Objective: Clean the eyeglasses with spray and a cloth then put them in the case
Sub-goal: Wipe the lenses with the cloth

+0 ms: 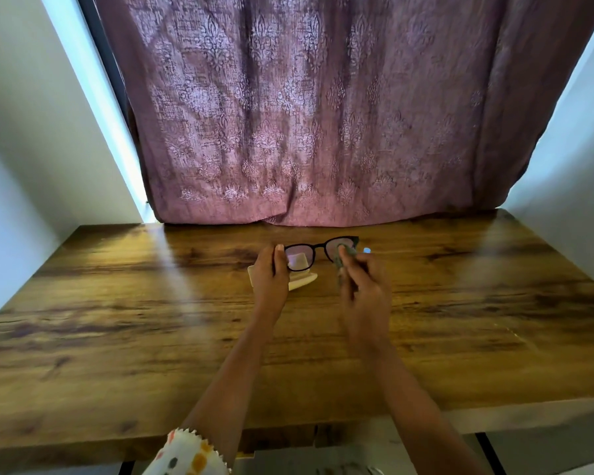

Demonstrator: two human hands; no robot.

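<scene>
One person is working at a wooden table [117, 303], with two bare forearms reaching away from the camera. One pair of black-framed glasses [319, 246] is being held up above the far middle of the table, its two lenses facing the person.

The left hand [271, 274] is gripping the left end of the frame, with the thumb lying up against the rim and the fingers curling behind it. The right hand [364, 286] is pinching one grey-green cloth [343, 257] and pressing it onto the right lens. The cloth is covering the lower part of that lens and bunching down into the fingers.

One cream case [302, 282] is lying on the table just under the glasses, partly hidden by the left hand. Part of it is showing through the left lens. Whether it is standing open cannot be told.

One small blue object [367, 250] is showing just beyond the right hand; it is too small to identify.

One patterned purple curtain [306, 114] is hanging behind the table's far edge. One white spotted sleeve [186, 454] is showing at the near left.
</scene>
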